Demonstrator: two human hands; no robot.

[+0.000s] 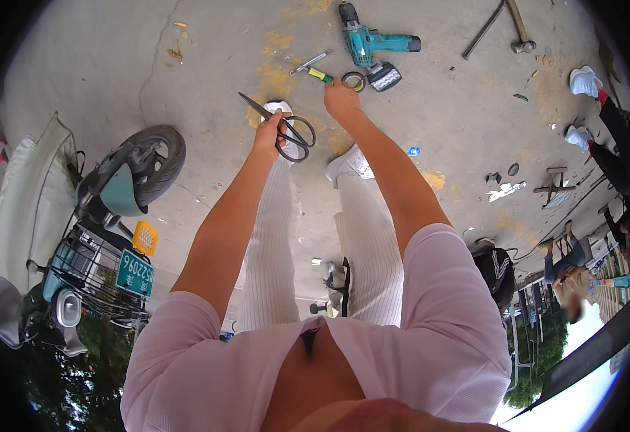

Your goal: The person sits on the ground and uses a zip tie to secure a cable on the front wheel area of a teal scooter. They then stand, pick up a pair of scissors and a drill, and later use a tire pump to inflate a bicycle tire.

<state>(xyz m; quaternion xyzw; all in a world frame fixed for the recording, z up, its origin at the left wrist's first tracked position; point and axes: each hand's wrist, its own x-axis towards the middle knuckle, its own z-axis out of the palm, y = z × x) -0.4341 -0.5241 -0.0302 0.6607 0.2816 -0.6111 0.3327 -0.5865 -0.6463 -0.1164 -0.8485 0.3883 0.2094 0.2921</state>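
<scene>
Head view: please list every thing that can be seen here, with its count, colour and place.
scissors: one pair, black, held in the left hand
screwdriver: one, green and yellow handle, on the concrete at the right hand
tape ring: one, dark, on the ground beside the right hand
power drill: one, teal and black, on the ground at the top centre
hammer: one, wooden handle, top right
scooter: one, teal, with a wire basket, at the left
another person: one, white shoes and dark trousers, at the right edge
white shoes: two, the person's own, on the concrete
left hand: one, grips the scissors
right hand: one, reaching down at the screwdriver
</scene>
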